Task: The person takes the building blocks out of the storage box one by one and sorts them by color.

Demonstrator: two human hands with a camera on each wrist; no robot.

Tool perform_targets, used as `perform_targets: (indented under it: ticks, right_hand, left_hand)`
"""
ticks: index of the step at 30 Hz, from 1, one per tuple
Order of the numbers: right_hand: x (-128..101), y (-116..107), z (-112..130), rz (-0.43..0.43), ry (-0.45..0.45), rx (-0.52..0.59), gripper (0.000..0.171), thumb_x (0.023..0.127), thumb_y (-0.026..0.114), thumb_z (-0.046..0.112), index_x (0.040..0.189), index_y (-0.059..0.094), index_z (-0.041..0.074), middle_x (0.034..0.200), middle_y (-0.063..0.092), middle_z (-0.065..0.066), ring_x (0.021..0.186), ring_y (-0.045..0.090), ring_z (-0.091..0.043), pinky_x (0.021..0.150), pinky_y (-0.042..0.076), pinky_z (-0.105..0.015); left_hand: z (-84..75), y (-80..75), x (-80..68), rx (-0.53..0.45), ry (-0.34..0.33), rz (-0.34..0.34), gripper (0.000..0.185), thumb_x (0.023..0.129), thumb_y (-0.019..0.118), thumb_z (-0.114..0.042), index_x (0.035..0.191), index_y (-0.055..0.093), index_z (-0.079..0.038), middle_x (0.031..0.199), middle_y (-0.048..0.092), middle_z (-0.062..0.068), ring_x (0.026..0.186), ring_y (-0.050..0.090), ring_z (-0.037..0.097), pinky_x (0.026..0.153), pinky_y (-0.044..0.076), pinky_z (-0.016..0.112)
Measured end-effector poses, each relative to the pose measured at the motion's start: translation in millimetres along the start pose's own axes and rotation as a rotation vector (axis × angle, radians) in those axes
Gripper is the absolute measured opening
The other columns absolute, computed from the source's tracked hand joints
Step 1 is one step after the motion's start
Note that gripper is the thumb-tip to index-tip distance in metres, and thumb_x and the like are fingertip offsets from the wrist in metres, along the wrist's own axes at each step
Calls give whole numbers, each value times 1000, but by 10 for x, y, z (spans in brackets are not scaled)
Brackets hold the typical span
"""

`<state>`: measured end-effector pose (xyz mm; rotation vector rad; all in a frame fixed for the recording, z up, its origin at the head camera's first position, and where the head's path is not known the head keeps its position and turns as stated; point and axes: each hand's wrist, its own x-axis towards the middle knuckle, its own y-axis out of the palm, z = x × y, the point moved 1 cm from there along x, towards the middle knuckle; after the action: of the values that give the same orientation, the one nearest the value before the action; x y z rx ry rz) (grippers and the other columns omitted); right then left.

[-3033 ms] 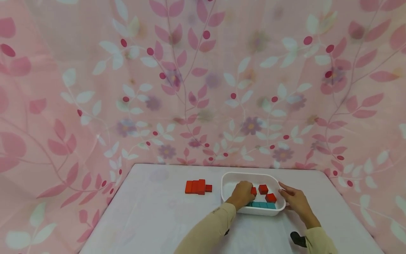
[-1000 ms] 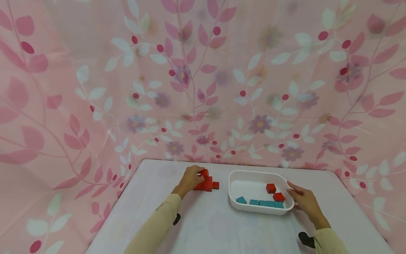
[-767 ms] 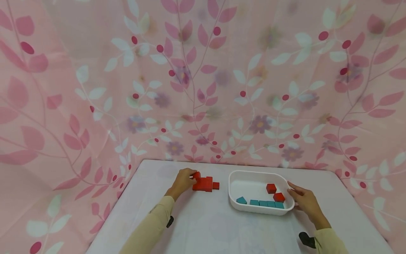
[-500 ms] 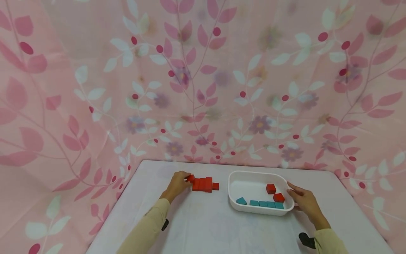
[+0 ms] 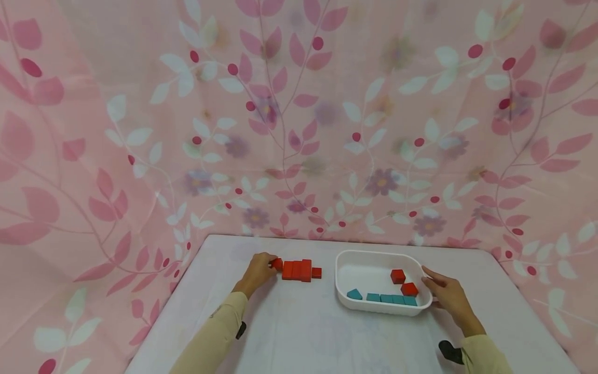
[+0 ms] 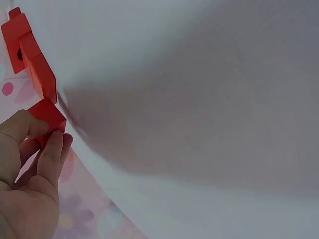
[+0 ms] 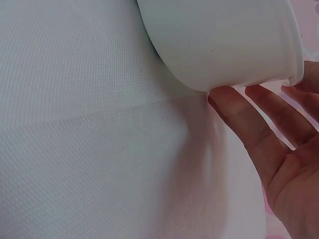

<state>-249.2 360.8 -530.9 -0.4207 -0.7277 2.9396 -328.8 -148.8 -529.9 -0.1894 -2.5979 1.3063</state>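
Observation:
My left hand (image 5: 258, 269) pinches a small red block (image 5: 276, 264) (image 6: 48, 115) at the left end of a row of red blocks (image 5: 301, 270) (image 6: 31, 55) on the white table. My right hand (image 5: 441, 294) rests open against the right rim of a white tray (image 5: 343, 270), its straight fingers (image 7: 239, 117) touching the tray's outer wall (image 7: 224, 40). Inside the tray lie two red cubes (image 5: 403, 282) and a line of teal blocks (image 5: 384, 298) along the near wall.
The table (image 5: 327, 337) is covered in white cloth, with its near half bare. A pink floral curtain (image 5: 299, 119) closes off the back and both sides. A dark wrist-worn device (image 5: 449, 351) sits at my right cuff.
My left hand left the tray, carried a red block to the red row, then slid it from the row's top down to its left end. The right hand stayed on the tray.

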Motion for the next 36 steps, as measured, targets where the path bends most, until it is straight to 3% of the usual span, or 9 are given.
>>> perform_targets:
  ticks: [9,19,24,29,36]
  right_hand:
    - [8,-7,6,-6,-13,4,69,96,55,49,151,30,15,149,32,-31,121,47,-44,78,57,-36]
    - [7,-18,18,-10,-7,18,69,96,56,49,151,30,15,148,33,-31,117,50,-41,76,57,-34]
    - [2,-13,-3,0,-27,18,66,98,55,46,151,31,15,147,34,-31,116,51,-40,76,58,-35]
    - [1,-5,-2,6,-38,21,67,98,54,47,151,31,15,148,33,-31,120,48,-43,77,58,-37]
    - [5,13,-10,7,-26,25,68,97,54,49,151,30,15,148,33,-31,122,46,-44,78,57,-37]
  left_hand:
    - [-8,17,4,11,-35,61,38,78,69,8,116,68,6,107,69,14,89,57,24,78,52,35]
    - [-66,38,62,49,-61,113,37,83,70,5,120,67,5,105,68,12,88,55,23,78,50,34]
    - [-60,53,50,72,-20,101,34,82,70,5,117,68,5,104,68,13,89,57,25,81,51,36]
    - [-78,35,57,103,30,74,45,78,74,4,121,64,6,112,67,19,98,59,30,90,51,43]
    - [-233,-8,134,58,13,32,57,80,76,-7,134,58,-3,125,58,18,111,54,31,96,49,45]
